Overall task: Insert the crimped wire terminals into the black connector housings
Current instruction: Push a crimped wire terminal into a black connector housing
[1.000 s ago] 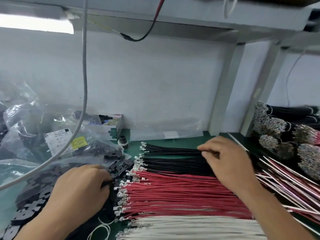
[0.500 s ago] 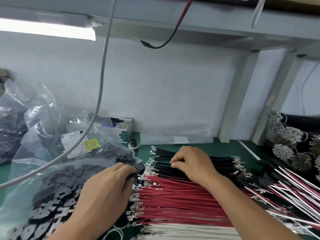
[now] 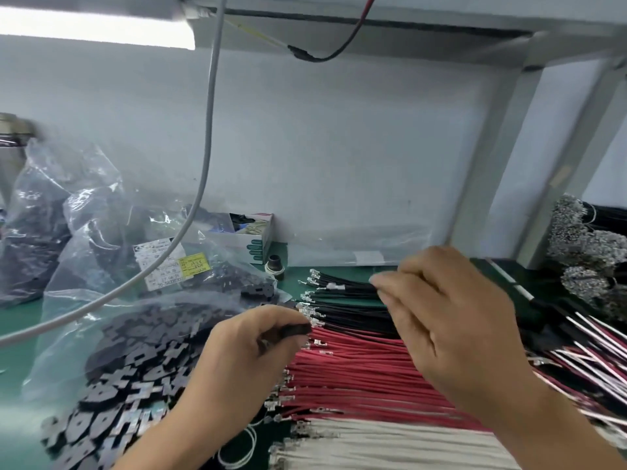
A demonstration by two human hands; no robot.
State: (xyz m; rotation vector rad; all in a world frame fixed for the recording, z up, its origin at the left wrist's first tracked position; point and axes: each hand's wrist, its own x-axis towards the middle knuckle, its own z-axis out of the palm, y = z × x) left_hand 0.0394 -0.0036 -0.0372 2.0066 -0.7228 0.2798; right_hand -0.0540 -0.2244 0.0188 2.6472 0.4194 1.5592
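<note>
Holding a small black plastic connector housing (image 3: 298,330) pinched between thumb and curled fingers, the left hand (image 3: 252,347) sat at lower centre of the frame, just beside the crimped metal ends of the wire rows. The right hand (image 3: 448,320) was raised at centre right above the wires, fingers curled together toward the thumb; motion blur hid the fingertips, so what it pinched, if anything, could not be told. One black wire with a crimped silver terminal (image 3: 334,285) stood slightly proud of its row, running toward those blurred fingertips. Laid flat on the green bench mat (image 3: 20,334), terminals pointing left: a row of black insulated wires (image 3: 353,310) farthest back, a broad row of red insulated wires (image 3: 356,378) in the middle, a row of white insulated wires (image 3: 390,446) along the bottom edge. Lower left: a clear plastic bag of loose black connector housings (image 3: 135,368), open toward the left hand. Left edge: further clear bags with dark contents (image 3: 37,232). Centre rear: a small open white cardboard box (image 3: 251,235). Right edge: bundled black wires with silver terminal clusters (image 3: 590,242) and loose red-and-white wires (image 3: 593,351). Across upper left: a grey hanging cable (image 3: 207,147).
</note>
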